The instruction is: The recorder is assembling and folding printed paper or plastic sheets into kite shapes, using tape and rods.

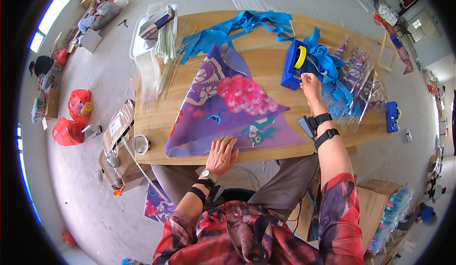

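Note:
A purple kite sheet [202,106], roughly triangular and printed with pink balloons and a teal figure, lies on the wooden table in front of me. My left hand [222,153] rests flat on its near edge, fingers stretched forward. Farther right, my right hand [311,88] is raised with its fingers pinched together beside a blue tape dispenser [290,67]. That dispenser carries a yellow-rimmed tape roll [300,57]. Whatever the pinched fingers hold, if anything, is too small to make out.
Blue fabric strips [237,23] lie along the table's far side, with more beside clear-wrapped printed sheets [365,82] at right. A white tray [137,44] and thin rods [173,70] are far left. A second dispenser [392,116] sits at the right edge, a round tin [141,144] near left.

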A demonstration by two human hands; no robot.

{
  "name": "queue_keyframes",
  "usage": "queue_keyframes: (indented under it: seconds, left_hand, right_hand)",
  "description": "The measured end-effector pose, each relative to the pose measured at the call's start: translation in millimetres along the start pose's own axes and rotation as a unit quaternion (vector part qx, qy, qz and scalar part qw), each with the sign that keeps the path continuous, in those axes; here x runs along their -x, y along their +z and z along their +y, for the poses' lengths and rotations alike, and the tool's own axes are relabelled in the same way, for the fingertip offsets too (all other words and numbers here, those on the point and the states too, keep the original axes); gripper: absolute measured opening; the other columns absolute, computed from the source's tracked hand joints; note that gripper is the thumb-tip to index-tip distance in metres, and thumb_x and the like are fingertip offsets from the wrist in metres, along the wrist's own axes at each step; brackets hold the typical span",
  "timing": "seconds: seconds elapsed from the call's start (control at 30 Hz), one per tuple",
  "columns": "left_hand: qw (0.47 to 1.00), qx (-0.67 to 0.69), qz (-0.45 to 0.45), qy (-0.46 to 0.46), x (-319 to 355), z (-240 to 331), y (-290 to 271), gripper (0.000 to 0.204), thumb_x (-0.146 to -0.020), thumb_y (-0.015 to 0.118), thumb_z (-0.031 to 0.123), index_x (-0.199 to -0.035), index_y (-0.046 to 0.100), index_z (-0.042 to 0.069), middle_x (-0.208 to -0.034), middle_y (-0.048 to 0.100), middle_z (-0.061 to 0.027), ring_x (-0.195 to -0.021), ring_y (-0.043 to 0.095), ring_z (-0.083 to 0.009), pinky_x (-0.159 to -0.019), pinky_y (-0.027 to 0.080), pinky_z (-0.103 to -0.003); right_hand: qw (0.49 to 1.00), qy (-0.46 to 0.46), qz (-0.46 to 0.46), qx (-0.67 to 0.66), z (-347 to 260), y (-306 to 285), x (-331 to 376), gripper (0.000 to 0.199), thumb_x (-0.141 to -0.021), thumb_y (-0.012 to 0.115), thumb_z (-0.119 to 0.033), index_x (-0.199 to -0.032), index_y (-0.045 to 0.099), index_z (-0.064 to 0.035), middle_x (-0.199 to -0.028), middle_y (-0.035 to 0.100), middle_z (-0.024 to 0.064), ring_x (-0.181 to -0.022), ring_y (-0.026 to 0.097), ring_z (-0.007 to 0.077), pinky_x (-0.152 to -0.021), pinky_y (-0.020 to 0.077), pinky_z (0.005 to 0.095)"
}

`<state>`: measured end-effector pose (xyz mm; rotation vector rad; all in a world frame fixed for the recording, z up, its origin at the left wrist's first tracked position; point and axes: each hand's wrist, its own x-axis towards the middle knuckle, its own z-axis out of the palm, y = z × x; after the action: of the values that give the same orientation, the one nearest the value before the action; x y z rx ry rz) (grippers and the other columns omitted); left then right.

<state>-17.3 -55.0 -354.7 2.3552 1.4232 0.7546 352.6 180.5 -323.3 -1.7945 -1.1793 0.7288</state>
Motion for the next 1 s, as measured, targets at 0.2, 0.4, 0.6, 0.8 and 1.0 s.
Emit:
queue_keyframes:
  seconds: [0.2, 0.4, 0.6, 0.8, 1.0]
  left_hand:
    - [1.000, -0.001, 0.007, 0.009, -0.8, -0.9, 0.1, 0.048, -0.089, 0.070, 0.017, -0.132, 0.055, 0.004, -0.132, 0.057, -0.0162, -0.122, 0.054, -0.0361, -0.104, 0.043, -0.050]
    - [1.000, 0.006, 0.020, 0.017, -2.1, -1.4, 2.9, 0.046, -0.089, 0.070, 0.017, -0.131, 0.056, 0.004, -0.131, 0.057, -0.0160, -0.123, 0.054, -0.0356, -0.105, 0.043, -0.050]
    - [1.000, 0.003, 0.019, 0.012, 1.2, -1.0, -1.3, 0.044, -0.090, 0.070, 0.019, -0.129, 0.059, 0.001, -0.130, 0.057, -0.0163, -0.122, 0.055, -0.0346, -0.105, 0.043, -0.049]
    - [1.000, -0.003, 0.019, 0.021, -2.7, -0.1, 1.6, 0.045, -0.089, 0.070, 0.019, -0.129, 0.059, 0.001, -0.130, 0.058, -0.0162, -0.122, 0.055, -0.0342, -0.105, 0.043, -0.049]
    - [0.999, -0.002, 0.019, 0.030, -8.5, 3.5, 2.7, 0.044, -0.089, 0.069, 0.019, -0.129, 0.059, 0.001, -0.130, 0.058, -0.0160, -0.121, 0.055, -0.0340, -0.104, 0.043, -0.048]
  right_hand:
    - [0.994, 0.086, -0.068, -0.028, -10.7, -5.1, -15.7, 0.022, -0.100, 0.071, -0.023, -0.103, 0.072, -0.0014, -0.089, 0.071, 0.0018, -0.068, 0.061, 0.0101, -0.069, 0.0555, 0.0256]
    - [0.958, 0.186, -0.100, -0.195, -21.0, -20.4, -15.2, 0.019, -0.095, 0.076, -0.019, -0.094, 0.071, -0.0001, -0.080, 0.064, 0.0042, -0.069, 0.059, 0.0136, -0.074, 0.0569, 0.0310]
    - [0.919, 0.181, -0.119, -0.330, -37.2, -22.4, 7.8, 0.017, -0.092, 0.078, -0.015, -0.086, 0.066, -0.0048, -0.077, 0.059, 0.0030, -0.073, 0.059, 0.0152, -0.085, 0.0603, 0.0382]
    - [0.930, 0.134, -0.100, -0.328, -15.9, -17.8, 10.7, 0.014, -0.092, 0.077, -0.011, -0.091, 0.067, -0.0025, -0.087, 0.063, 0.0052, -0.086, 0.063, 0.0165, -0.093, 0.0569, 0.0339]
    - [0.937, 0.108, -0.079, -0.321, 13.9, -17.5, 7.2, 0.011, -0.094, 0.074, -0.013, -0.091, 0.067, -0.0047, -0.089, 0.062, -0.0007, -0.083, 0.059, 0.0110, -0.084, 0.0531, 0.0287]
